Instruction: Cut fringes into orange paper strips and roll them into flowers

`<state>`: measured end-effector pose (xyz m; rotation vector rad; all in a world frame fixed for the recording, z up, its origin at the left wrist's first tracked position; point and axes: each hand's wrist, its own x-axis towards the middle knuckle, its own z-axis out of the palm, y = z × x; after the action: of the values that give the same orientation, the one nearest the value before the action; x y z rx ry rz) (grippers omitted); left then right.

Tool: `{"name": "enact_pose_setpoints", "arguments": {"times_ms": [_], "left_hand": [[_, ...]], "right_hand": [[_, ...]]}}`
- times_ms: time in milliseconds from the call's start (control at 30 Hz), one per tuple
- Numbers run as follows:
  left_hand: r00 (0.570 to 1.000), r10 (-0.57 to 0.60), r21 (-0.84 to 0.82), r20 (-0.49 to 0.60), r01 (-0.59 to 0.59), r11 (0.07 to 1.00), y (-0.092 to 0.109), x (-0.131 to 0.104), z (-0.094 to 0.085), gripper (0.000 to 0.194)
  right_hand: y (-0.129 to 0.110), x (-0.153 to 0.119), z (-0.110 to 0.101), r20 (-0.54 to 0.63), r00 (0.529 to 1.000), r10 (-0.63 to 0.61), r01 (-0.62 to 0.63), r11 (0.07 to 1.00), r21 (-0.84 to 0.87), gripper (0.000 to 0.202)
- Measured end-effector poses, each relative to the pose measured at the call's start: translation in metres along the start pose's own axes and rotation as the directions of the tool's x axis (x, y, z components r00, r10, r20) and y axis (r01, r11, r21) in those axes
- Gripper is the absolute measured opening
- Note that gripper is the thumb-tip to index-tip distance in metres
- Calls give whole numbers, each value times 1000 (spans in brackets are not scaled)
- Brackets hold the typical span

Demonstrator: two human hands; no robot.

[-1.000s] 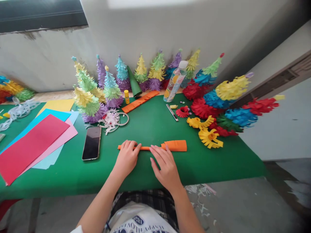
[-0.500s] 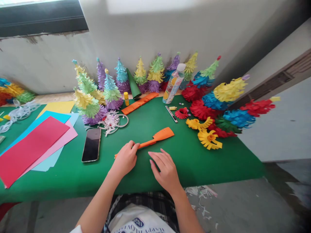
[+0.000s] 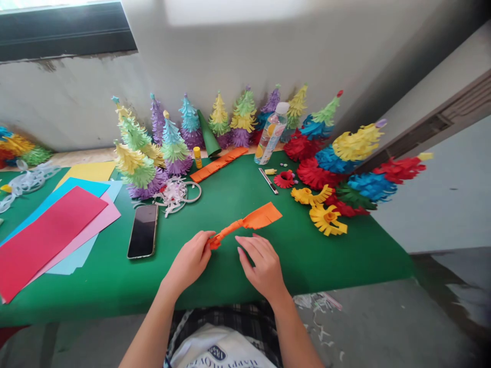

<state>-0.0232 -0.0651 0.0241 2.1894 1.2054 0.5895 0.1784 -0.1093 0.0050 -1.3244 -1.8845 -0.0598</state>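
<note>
An orange paper strip lies over the green table, its right part wide and flat, its middle narrow and rolled. My left hand pinches its curled left end between thumb and fingers. Just below the strip, my right hand has its fingers apart and bent, with nothing in them. A second orange strip with cut edges lies farther back, beside a yellow glue stick and a green paper cone.
A phone and coloured sheets lie left. Fringed paper trees line the wall. A bottle, cutter and yellow fringed pieces are on the right. Paper scraps sit behind the phone.
The strip's left end, which stretched out past my left hand, now curls at the fingertips. Its wide right end has shifted slightly right. My right hand has barely moved.
</note>
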Motion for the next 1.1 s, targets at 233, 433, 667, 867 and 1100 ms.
{"name": "enact_pose_setpoints", "arguments": {"times_ms": [233, 433, 667, 867, 1100], "left_hand": [[1000, -5, -85, 3, 5, 996, 7, -3, -2, 24], [999, -34, -133, 3, 34, 991, 7, -3, -1, 32], [997, -52, -166, 64, 62, 984, 6, -4, -3, 29], [994, -68, -155, 87, 81, 985, 9, -5, -6, 25], [1000, 11, -197, -29, -16, 980, 7, -6, -3, 20]], "right_hand": [[-1, 4, -4, -37, 999, 0, -1, 1000, -9, 26], [-1, 6, 1, -31, 1000, -6, 5, 1000, -20, 25], [0, 6, -1, -51, 999, -12, 12, 1000, -6, 25], [6, 6, -8, -164, 986, -5, -1, 999, -37, 30], [11, 8, -25, -368, 929, 43, -104, 984, -148, 27]]}}
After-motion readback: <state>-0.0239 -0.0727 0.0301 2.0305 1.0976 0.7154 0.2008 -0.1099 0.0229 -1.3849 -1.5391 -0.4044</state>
